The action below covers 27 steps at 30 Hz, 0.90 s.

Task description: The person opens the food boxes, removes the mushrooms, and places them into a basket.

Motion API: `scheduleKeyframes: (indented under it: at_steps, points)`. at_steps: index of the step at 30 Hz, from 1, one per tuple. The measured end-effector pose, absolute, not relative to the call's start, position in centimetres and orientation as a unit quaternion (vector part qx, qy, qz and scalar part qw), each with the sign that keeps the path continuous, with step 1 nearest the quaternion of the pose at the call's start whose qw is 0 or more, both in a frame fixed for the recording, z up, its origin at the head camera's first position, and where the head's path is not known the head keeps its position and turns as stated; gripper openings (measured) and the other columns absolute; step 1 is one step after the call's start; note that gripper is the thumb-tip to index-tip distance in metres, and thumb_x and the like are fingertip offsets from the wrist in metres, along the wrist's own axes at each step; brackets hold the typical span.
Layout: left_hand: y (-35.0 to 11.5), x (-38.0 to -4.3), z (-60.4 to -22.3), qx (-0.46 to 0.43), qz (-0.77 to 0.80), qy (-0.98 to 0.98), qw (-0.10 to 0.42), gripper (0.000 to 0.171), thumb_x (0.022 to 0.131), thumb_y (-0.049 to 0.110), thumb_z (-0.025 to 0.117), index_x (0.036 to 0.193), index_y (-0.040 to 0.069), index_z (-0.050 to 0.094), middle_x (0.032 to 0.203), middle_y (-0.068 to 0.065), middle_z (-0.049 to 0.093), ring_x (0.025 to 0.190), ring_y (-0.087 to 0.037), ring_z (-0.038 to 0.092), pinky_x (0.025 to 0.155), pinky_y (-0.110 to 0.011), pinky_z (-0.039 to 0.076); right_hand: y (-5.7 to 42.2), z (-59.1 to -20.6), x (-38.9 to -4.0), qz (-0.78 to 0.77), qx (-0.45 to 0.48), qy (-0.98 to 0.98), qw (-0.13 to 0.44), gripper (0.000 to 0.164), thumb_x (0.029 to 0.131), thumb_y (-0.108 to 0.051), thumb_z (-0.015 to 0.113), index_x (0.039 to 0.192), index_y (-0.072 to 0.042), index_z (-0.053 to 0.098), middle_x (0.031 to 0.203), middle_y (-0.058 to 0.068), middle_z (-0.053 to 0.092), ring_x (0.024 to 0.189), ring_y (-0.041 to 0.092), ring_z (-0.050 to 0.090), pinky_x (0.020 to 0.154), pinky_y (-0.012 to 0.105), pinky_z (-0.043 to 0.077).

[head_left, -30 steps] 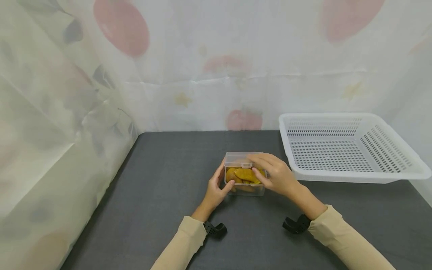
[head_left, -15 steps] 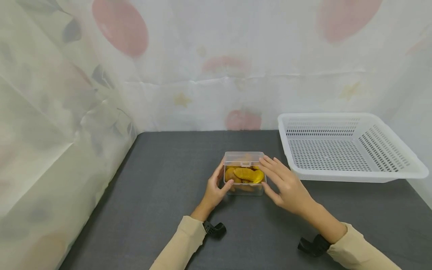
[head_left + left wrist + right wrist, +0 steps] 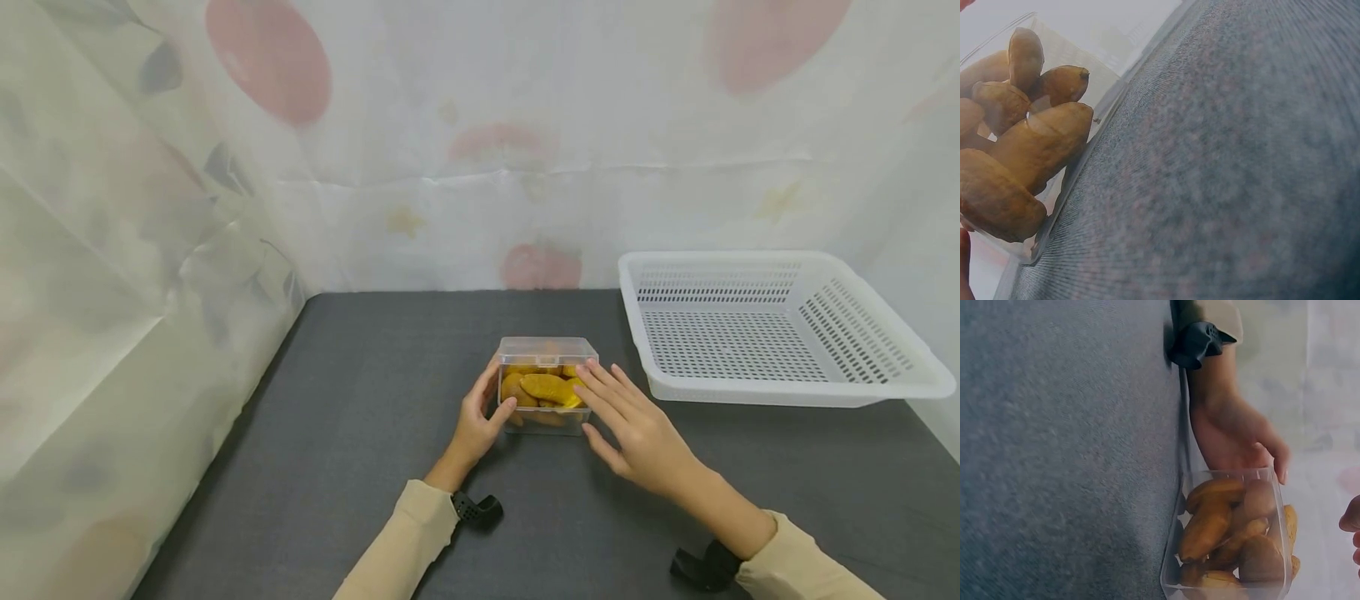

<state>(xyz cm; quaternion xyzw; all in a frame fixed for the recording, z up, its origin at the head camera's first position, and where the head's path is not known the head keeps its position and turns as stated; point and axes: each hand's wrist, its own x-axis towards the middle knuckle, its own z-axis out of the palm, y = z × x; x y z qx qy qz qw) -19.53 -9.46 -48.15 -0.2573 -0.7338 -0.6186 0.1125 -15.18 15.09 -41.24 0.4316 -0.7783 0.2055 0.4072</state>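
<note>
The left hand [image 3: 474, 423] held the left side of a clear rectangular plastic box [image 3: 547, 423], thumb at the front corner. The right hand [image 3: 645, 437], fingers spread and gripping nothing, was at the box's right side; contact was unclear. Yellow-brown oblong pieces [image 3: 546, 387] filled the box, which stood on the dark grey cloth-covered table [image 3: 375, 375], its translucent lid [image 3: 536, 350] apparently ajar. The step seemed to be steadying the box; the next move probably called for freeing the lid's path.
</note>
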Motion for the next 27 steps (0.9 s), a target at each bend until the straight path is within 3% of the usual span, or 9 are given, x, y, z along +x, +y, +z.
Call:
scheduleKeyframes:
  at_steps: [13,19,22,25,27]
  points:
    - [-9.5,-19.7,-48.6,-0.282,-0.635,-0.712,0.101,0.059,0.096,0.002,0.052,0.149,-0.004,0.027,0.161,-0.025,0.016,0.148,-0.040,0.018,0.117,-0.008,0.022,15.2,-40.5,-17.3,0.217,0.417,-0.788,0.397,0.044,0.102,-0.025,0.045,0.127,0.008,0.058,0.140,0.025,0.053,0.143,0.028,0.040,0.126,0.031,0.020]
    - [-9.6,-19.8,-48.9,-0.284,-0.658,-0.691,0.096,0.059,0.097,0.006,0.054,0.149,-0.003,0.028,0.159,-0.027,0.019,0.150,-0.026,0.020,0.118,-0.010,0.024,15.0,-40.0,-18.6,0.240,0.407,-0.786,0.398,0.045,0.101,-0.026,0.045,0.125,0.009,0.059,0.138,0.025,0.054,0.143,0.027,0.040,0.126,0.029,0.020]
    - [-9.6,-19.8,-49.0,-0.282,-0.661,-0.689,0.093,0.060,0.096,0.007,0.055,0.149,-0.001,0.029,0.159,-0.026,0.020,0.150,-0.025,0.021,0.117,-0.011,0.025,14.8,-39.7,-19.2,0.251,0.399,-0.785,0.401,0.044,0.101,-0.025,0.045,0.125,0.009,0.059,0.137,0.025,0.056,0.140,0.030,0.044,0.125,0.032,0.024]
    - [-9.6,-19.8,-48.9,-0.276,-0.659,-0.695,0.087,0.060,0.096,0.006,0.054,0.150,0.001,0.029,0.160,-0.023,0.020,0.149,-0.032,0.020,0.118,-0.011,0.025,14.6,-39.5,-19.8,0.263,0.391,-0.783,0.407,0.037,0.096,-0.013,0.056,0.126,0.009,0.059,0.136,0.025,0.056,0.137,0.032,0.047,0.122,0.035,0.028]
    - [-9.7,-19.7,-48.7,-0.271,-0.656,-0.700,0.083,0.060,0.096,0.004,0.054,0.150,0.002,0.029,0.161,-0.021,0.020,0.149,-0.034,0.019,0.119,-0.015,0.025,14.4,-39.3,-20.2,0.271,0.384,-0.783,0.407,0.041,0.087,-0.003,0.065,0.126,0.008,0.059,0.135,0.025,0.057,0.134,0.034,0.049,0.122,0.035,0.030]
